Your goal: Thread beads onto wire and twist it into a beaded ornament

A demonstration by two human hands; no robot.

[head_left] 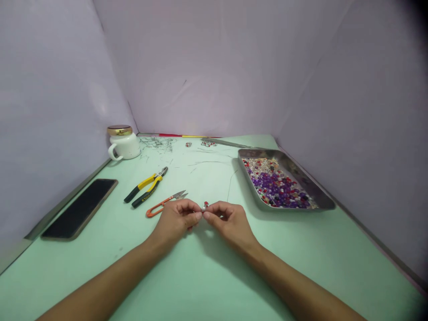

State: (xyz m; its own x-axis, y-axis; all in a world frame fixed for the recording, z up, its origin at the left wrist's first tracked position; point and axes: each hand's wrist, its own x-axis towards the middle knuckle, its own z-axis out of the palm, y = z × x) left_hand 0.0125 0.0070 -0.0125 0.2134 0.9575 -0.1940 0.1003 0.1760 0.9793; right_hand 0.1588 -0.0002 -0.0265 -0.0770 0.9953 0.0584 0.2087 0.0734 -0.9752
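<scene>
Between my two hands, over the middle of the table, is a small beaded wire piece (205, 205) with red and whitish beads. My left hand (176, 220) pinches it from the left with thumb and forefinger. From the right, my right hand (231, 221) is closed on it in the same way, and the fingertips of both hands nearly meet. A thin wire (229, 188) rises behind my right hand. Fingers cover much of the piece. Just beyond my left hand lie orange thread snips (155, 211), partly hidden by it.
Yellow-and-black pliers (146, 186), a dark phone (80, 210) and a lidded white mug (126, 146) are on the left. A metal tray (309, 180) of mixed beads (277, 185) stands right. Wire scraps (157, 144) and beaded pieces (209, 143) lie at the back.
</scene>
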